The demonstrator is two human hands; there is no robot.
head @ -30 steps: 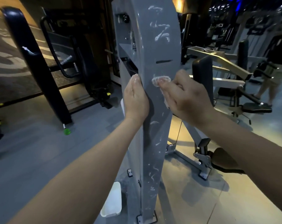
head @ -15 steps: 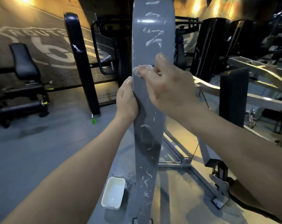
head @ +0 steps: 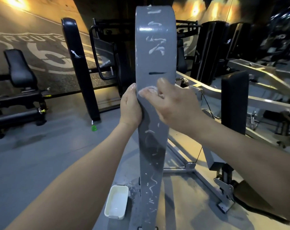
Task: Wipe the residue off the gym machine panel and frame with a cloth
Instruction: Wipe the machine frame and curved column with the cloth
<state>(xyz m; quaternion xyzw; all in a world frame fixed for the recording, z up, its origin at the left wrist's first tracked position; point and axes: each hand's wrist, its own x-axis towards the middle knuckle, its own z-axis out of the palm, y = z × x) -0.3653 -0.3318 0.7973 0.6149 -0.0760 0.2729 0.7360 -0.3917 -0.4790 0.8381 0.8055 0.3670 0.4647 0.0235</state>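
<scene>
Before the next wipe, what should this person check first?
1. Small white cloth pinched in the right hand, touching the tall grey metal panel: ok.
2. Left hand bracing the panel's left edge: ok.
3. White residue streaks above the hands wiped off: not ok.
4. Lower streaks wiped off: not ok.
5. Cloth clean enough to go on: cannot tell.
6. White rectangular tray upright on the floor beside the base: ok.

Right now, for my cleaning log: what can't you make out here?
Most of the cloth: head view, covered by the right hand.
Residue on the panel beneath that hand: hidden.
Its foot: cut by the bottom edge.
Palm of the left hand: turned away.
</scene>
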